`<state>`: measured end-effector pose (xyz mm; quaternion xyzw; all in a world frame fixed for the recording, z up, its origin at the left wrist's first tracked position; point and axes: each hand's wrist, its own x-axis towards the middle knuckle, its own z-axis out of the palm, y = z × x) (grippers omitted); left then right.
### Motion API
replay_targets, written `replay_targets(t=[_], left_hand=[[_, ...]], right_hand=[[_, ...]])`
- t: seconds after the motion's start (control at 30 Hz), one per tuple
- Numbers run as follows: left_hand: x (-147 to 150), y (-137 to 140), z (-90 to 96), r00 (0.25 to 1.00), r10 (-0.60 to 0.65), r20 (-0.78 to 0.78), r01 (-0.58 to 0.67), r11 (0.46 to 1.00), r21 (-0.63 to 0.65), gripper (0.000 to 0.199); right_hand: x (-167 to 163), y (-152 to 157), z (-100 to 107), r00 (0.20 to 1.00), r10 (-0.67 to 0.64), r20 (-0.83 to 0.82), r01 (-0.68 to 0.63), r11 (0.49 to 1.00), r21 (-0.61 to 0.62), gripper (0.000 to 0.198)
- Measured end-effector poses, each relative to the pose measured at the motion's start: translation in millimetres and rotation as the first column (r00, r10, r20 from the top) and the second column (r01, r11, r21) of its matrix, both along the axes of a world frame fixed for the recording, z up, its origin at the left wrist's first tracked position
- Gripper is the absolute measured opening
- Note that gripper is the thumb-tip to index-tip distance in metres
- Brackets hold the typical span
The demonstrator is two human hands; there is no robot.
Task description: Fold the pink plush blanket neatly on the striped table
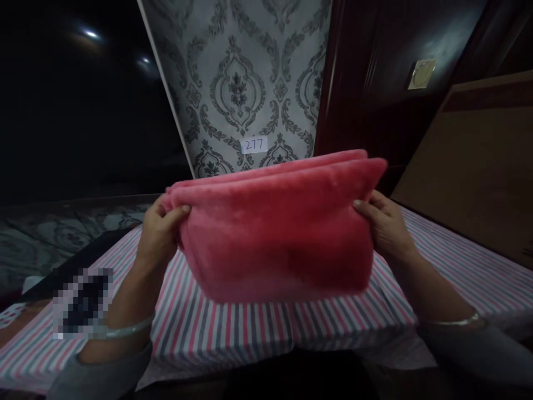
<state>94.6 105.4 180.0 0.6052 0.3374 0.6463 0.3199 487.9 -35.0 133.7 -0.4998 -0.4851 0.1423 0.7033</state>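
Note:
A folded pink-red plush cloth point(275, 239), soft like a fleece blanket or towel, hangs in the air between my two hands. Its folded layers show along the top edge, with the right corner raised higher. My left hand point(162, 225) pinches the upper left edge, thumb in front and fingers behind. On the other side, my right hand point(385, 222) grips the right edge below the top corner, its thumb on the front face. Beneath the cloth spreads a striped tablecloth point(250, 333) in pink, grey and white. The fingers behind the cloth are partly hidden.
A dark glossy panel point(79, 100) fills the left side. Patterned wallpaper point(237, 83) bears a paper label point(254, 145) reading 277. A large brown cardboard-like panel point(474, 178) stands at right. A blurred-out dark object point(85, 303) lies near my left forearm.

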Motion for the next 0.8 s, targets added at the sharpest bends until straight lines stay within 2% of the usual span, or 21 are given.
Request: replay_targets(t=[0.07, 0.13, 0.2, 0.23, 0.27, 0.3, 0.37, 0.43, 0.47, 0.5, 0.57, 0.6, 0.67, 0.73, 0.8], left_hand=[[9, 17, -0.2, 0.998, -0.061, 0.008, 0.061, 0.987, -0.150, 0.033], [15, 34, -21.1, 0.991, -0.095, -0.091, 0.059, 0.940, -0.337, 0.034], [17, 46, -53.5, 0.939, -0.132, -0.317, -0.050, 0.860, -0.507, 0.032], [16, 50, -69.6, 0.915, -0.142, -0.378, -0.092, 0.839, -0.536, 0.034], [16, 53, -83.1, 0.894, -0.141, -0.426, -0.128, 0.829, -0.544, 0.037], [16, 55, -93.1, 0.877, -0.134, -0.461, -0.154, 0.831, -0.534, 0.042], [22, 58, -101.1, 0.861, -0.111, -0.496, -0.174, 0.853, -0.492, 0.053], [37, 59, -98.0, 0.820, -0.113, -0.561, -0.152, 0.902, -0.403, 0.058], [47, 58, -95.7, 0.773, -0.114, -0.624, -0.124, 0.938, -0.325, 0.060], [58, 56, -94.9, 0.703, -0.101, -0.704, -0.090, 0.969, -0.230, 0.061], [78, 51, -101.7, 0.502, -0.018, -0.865, -0.030, 0.999, -0.038, 0.062], [85, 47, -109.8, 0.397, 0.034, -0.917, -0.021, 0.999, 0.028, 0.063], [91, 41, -131.9, 0.233, 0.087, -0.968, -0.058, 0.995, 0.076, 0.062], [88, 37, -153.6, 0.147, 0.104, -0.984, -0.116, 0.989, 0.087, 0.061], [82, 36, -167.0, 0.124, 0.121, -0.985, -0.161, 0.982, 0.100, 0.061]], right_hand=[[-2, 16, -8, 0.996, 0.041, -0.083, -0.050, 0.993, -0.107, 0.028], [-4, 33, -37, 0.983, 0.039, -0.180, -0.088, 0.958, -0.271, 0.030], [-4, 46, -74, 0.979, -0.028, -0.202, -0.076, 0.868, -0.491, 0.033], [-3, 51, -91, 0.983, -0.078, -0.165, -0.034, 0.812, -0.583, 0.040], [-3, 54, -104, 0.984, -0.106, -0.140, -0.005, 0.781, -0.624, 0.047], [-2, 58, -113, 0.984, -0.133, -0.115, 0.027, 0.761, -0.648, 0.054], [-3, 67, -115, 0.989, -0.139, -0.038, 0.084, 0.772, -0.630, 0.060], [-11, 82, -102, 0.984, -0.091, 0.153, 0.163, 0.801, -0.576, 0.059], [-18, 90, -94, 0.956, -0.050, 0.289, 0.204, 0.821, -0.533, 0.057], [-27, 98, -87, 0.904, -0.015, 0.426, 0.241, 0.842, -0.482, 0.056], [-49, 111, -84, 0.764, 0.016, 0.646, 0.311, 0.867, -0.390, 0.054], [-60, 114, -87, 0.691, 0.026, 0.722, 0.345, 0.866, -0.361, 0.054], [-79, 115, -105, 0.570, 0.062, 0.819, 0.409, 0.843, -0.348, 0.051], [-89, 112, -126, 0.503, 0.123, 0.856, 0.445, 0.812, -0.378, 0.051], [-91, 109, -141, 0.482, 0.157, 0.862, 0.456, 0.796, -0.399, 0.051]])
